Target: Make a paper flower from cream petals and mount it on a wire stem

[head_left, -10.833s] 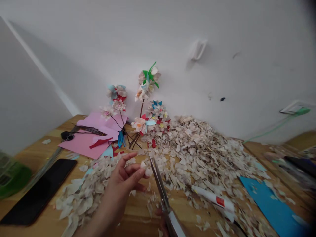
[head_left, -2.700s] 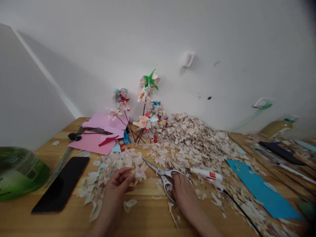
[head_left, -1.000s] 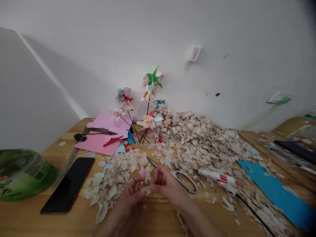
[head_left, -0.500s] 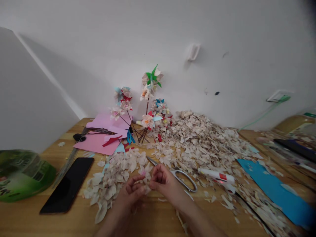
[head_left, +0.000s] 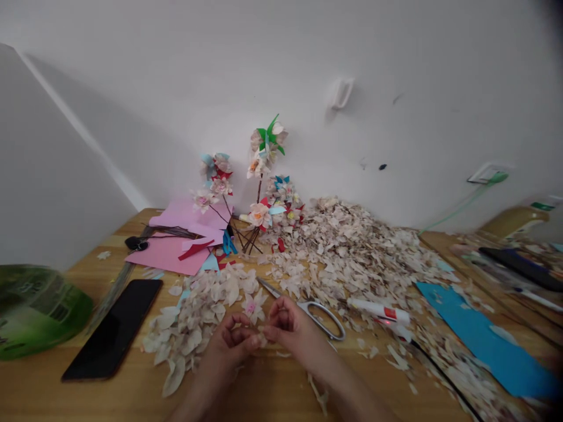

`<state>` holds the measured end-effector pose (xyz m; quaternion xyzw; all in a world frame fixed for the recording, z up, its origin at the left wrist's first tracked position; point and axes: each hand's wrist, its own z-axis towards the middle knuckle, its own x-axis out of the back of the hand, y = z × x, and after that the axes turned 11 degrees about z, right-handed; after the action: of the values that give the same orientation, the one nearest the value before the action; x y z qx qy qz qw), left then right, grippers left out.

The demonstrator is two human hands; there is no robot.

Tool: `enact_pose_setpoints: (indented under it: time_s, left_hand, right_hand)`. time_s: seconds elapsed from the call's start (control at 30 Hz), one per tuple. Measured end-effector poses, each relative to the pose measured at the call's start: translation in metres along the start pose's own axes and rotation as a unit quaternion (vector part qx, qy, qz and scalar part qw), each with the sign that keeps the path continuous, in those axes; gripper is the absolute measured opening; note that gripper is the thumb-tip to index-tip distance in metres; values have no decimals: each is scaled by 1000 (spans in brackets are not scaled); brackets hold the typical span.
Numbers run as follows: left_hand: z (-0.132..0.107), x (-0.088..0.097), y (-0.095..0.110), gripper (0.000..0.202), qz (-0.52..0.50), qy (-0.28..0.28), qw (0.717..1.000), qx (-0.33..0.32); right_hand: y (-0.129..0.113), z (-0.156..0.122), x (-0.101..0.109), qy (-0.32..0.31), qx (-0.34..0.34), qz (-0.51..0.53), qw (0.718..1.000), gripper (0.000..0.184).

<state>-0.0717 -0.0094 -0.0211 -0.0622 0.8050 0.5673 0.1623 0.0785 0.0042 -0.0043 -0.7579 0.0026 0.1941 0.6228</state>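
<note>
My left hand and my right hand meet over the wooden table, fingertips pinched together on a small pale petal piece. Just beyond them lies a small white flower with a pink centre. A heap of cut pale petals sits to the left of my hands. Metal scissors lie on the table right behind my right hand, not held. A white glue tube with a red label lies further right.
A black phone and a green plastic bag lie at the left. Pink paper sheets and finished paper flowers on stems stand by the wall. A big pile of pale scraps and blue paper fill the right.
The scissors were cutting a petal, then were laid down. My right hand left them and joined the left hand on a small petal piece; since half a second ago almost nothing moved.
</note>
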Motion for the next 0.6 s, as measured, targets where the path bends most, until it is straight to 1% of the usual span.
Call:
enact_pose_setpoints:
  time_s: [0.17, 0.33, 0.5, 0.6]
  left_hand:
    - [-2, -7, -2, 44, 13, -34, 998, -42]
    - [-2, -9, -7, 40, 23, -60, 994, -91]
    - [-2, -7, -12, 38, 31, -63, 990, -121]
    - [-2, -8, -12, 38, 36, -56, 989, -129]
  right_hand:
    - [-5, -15, 5, 21, 9, -11, 1000, 32]
    - [-13, -23, 7, 25, 2, 7, 1000, 31]
    - [-8, -21, 7, 26, -18, 40, 999, 35]
    - [-5, -20, 7, 30, -27, 50, 998, 38]
